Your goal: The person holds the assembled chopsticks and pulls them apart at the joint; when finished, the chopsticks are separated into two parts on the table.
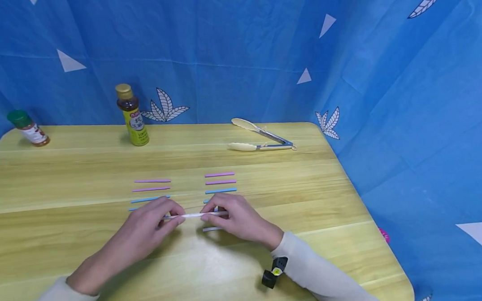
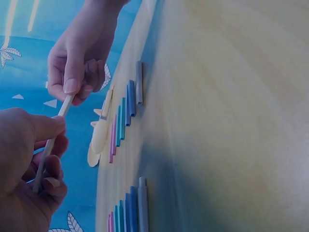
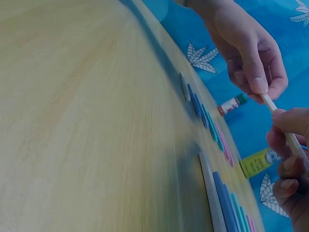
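Above the middle of the table, both hands hold one thin whitish stick [image 1: 193, 215] level between them. My left hand [image 1: 147, 224] pinches its left part between thumb and fingers, while my right hand [image 1: 237, 218] pinches the right part. A short length of stick shows between the two grips. Beneath and beyond the hands lie two columns of similar sticks: purple-pink sticks [image 1: 219, 174] farthest away, then blue sticks [image 1: 220, 191], with a pale grey stick [image 1: 211, 229] nearest in the right column. The hands hide some of them in the head view.
Tongs [image 1: 265, 140] with cream tips lie spread at the back right. A bottle [image 1: 136, 123] with a yellow label stands at the back, and a green-capped jar [image 1: 32, 130] at the far left. Blue cloth [image 1: 228, 47] hangs behind the wooden table [image 1: 64, 171].
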A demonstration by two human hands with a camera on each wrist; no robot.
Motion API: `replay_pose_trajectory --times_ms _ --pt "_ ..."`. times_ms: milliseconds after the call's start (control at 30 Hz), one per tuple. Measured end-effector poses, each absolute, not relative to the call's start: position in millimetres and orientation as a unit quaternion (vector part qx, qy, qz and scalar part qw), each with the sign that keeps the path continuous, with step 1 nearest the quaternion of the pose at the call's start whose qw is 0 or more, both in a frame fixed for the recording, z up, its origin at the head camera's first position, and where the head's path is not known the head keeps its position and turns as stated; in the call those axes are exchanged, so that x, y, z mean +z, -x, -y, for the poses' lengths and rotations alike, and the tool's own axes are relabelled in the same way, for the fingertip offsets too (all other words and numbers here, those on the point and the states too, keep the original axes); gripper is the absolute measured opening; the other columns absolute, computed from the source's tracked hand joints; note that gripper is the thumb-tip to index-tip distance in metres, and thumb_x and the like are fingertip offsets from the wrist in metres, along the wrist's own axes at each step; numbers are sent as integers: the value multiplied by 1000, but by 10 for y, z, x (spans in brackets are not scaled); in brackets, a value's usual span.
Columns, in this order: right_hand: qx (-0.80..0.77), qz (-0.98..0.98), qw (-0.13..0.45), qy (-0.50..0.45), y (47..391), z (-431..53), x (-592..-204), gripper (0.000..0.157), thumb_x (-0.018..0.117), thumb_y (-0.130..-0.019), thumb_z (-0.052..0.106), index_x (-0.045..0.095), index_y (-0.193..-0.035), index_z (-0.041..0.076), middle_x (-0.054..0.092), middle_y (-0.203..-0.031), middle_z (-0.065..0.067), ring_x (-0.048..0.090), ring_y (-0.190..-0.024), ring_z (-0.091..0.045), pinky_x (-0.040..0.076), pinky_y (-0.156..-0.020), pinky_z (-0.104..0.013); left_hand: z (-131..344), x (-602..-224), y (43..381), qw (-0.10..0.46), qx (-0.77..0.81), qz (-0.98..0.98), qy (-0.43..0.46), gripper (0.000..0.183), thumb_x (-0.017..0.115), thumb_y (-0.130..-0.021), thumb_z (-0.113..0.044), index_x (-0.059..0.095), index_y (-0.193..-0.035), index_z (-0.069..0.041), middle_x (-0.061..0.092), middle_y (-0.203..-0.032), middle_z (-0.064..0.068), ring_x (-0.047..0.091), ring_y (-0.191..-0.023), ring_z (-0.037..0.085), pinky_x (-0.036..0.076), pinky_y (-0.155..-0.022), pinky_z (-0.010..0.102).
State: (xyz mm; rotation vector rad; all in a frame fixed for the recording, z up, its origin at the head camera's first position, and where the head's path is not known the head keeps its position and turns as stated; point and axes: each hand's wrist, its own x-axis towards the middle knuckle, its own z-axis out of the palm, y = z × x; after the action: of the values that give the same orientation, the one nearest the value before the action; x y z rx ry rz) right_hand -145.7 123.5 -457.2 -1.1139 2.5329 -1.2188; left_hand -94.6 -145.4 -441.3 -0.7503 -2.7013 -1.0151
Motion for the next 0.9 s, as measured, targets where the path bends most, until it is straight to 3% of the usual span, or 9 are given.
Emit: replay_pose_trajectory --times_ms 200,367,567,733,900 --pt "-412 -842 66 342 1440 -1340 -4554 5 75 -105 21 77 -106 17 75 -102 5 60 -85 -10 53 -76 -22 1522 -4445 906 75 -344 912 212 13 78 -102 -15 69 -103 -25 61 -94 -15 53 -79 2 49 -67 24" --pt "-410 -844 57 341 1421 -1492 -4598 4 76 -104 20 78 -107 17 75 -103 4 66 -92 -5 59 -82 -24 1684 -4483 866 68 -347 917 187 12 77 -104 -19 72 -104 -30 64 -98 -18 57 -82 0 50 -70 25" --pt "-408 -843 40 348 1363 -1632 -4695 5 80 -102 19 80 -107 18 72 -102 6 61 -86 -3 57 -75 -23 1869 -4574 823 80 -334 917 202 21 76 -103 -11 76 -112 -30 66 -102 -19 54 -82 -3 48 -68 24" --pt "-399 -847 41 349 1311 -1703 -4743 8 77 -104 17 81 -110 17 71 -107 5 57 -82 -2 57 -69 -26 1960 -4634 788 78 -310 927 198 24 81 -99 -11 77 -109 -33 74 -110 -17 64 -96 3 55 -77 31" --pt "-399 -844 51 355 1258 -1737 -4768 11 78 -103 15 81 -113 17 73 -107 4 63 -90 -3 60 -78 -25 2005 -4703 749 96 -296 927 208 28 87 -92 -12 76 -103 -35 77 -110 -17 68 -102 7 57 -83 35"
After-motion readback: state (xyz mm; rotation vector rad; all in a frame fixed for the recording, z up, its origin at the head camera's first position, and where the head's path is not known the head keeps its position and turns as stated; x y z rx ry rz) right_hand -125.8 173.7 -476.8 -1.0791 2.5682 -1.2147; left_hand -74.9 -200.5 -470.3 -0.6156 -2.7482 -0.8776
